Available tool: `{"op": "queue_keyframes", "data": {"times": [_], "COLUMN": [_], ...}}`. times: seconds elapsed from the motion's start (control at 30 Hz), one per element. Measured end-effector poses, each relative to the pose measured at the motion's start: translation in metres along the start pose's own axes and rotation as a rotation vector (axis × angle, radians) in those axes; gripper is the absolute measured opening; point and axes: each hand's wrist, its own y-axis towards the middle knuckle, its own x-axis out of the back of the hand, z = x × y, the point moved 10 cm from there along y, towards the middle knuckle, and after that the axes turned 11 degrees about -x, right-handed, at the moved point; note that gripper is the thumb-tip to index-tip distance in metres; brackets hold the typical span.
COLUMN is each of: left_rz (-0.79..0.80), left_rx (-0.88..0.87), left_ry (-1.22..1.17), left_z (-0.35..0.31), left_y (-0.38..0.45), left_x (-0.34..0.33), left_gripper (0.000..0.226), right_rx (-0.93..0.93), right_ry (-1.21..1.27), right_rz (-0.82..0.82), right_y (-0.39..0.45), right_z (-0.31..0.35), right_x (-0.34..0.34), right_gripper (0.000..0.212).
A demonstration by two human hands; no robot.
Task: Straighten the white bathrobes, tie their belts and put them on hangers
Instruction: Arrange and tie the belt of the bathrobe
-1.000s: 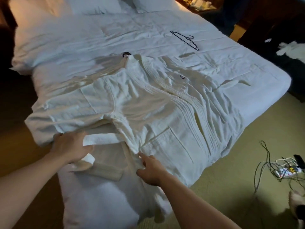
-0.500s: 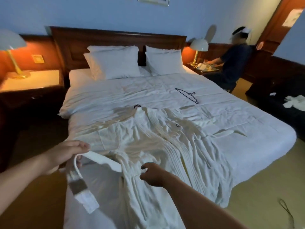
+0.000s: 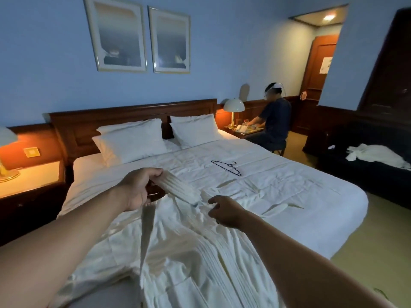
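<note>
Two bare forearms reaching forward over a white bathrobe (image 3: 195, 252) spread open on the near part of the bed (image 3: 289, 196), ribbed collar band running down its middle. Left hand (image 3: 138, 187) raised above the robe, fingers and thumb curled round the white belt (image 3: 175, 187); one flat length of belt hanging straight down from that grip to the robe, the other end sticking out to the right, towards the other hand. Right hand (image 3: 224, 211) hovering just beside that free belt end, fingers loosely bent and spread, holding nothing, not clearly touching the belt. Further up the white duvet, well apart from the robe, a black wire hanger (image 3: 226, 167) lying flat. Beyond it two white pillows (image 3: 155, 136) propped against a dark wooden headboard (image 3: 133, 112). Lit bedside lamp (image 3: 234, 107) to the right of the headboard, another at the left edge on a nightstand. Seated person (image 3: 274, 121) in dark clothes by the right lamp, bent over the bedside table. At far right, a second white bathrobe (image 3: 373, 155) crumpled on a dark sofa. Two framed pictures (image 3: 142, 38) on the blue wall above the headboard.
</note>
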Motion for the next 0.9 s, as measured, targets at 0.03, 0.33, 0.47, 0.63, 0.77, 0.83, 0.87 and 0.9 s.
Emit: {"op": "queue_keyframes", "data": {"times": [0.03,0.33,0.47,0.63,0.77,0.83,0.87,0.9], "left_rz": [0.017,0.045,0.06,0.047,0.069,0.055,0.038,0.022], "left_rx": [0.005,-0.114,-0.105,-0.185,-0.177,-0.148,-0.129,-0.116], "left_ry": [0.005,0.268,0.385,0.751,0.935,0.966,0.988,1.014], "left_z": [0.001,0.036,0.052,0.055,0.081,0.098,0.106,0.11], "left_y": [0.007,0.106,0.139,0.177,0.212,0.227,0.234,0.239], "left_x": [-0.015,-0.08,-0.101,-0.117,-0.135,-0.146,-0.153,-0.159], "left_gripper": [0.015,0.031,0.019,0.031,0.03,0.026,0.027,0.03], "right_rx": [-0.001,-0.112,-0.148,-0.2,-0.193,-0.208,-0.219,-0.231], "right_ry": [0.017,0.05,0.067,0.099,0.1,0.091,0.081,0.075], "right_rz": [-0.016,-0.086,-0.084,-0.029,0.004,0.052,0.079,0.094], "right_y": [0.004,0.077,0.099,0.134,0.177,0.201,0.214,0.225], "right_z": [-0.003,-0.064,-0.084,-0.1,-0.109,-0.123,-0.133,-0.142], "right_x": [0.011,0.067,0.072,0.073,0.074,0.072,0.072,0.074], "right_gripper": [0.046,0.042,0.039,0.037,0.039,0.04,0.039,0.039]}}
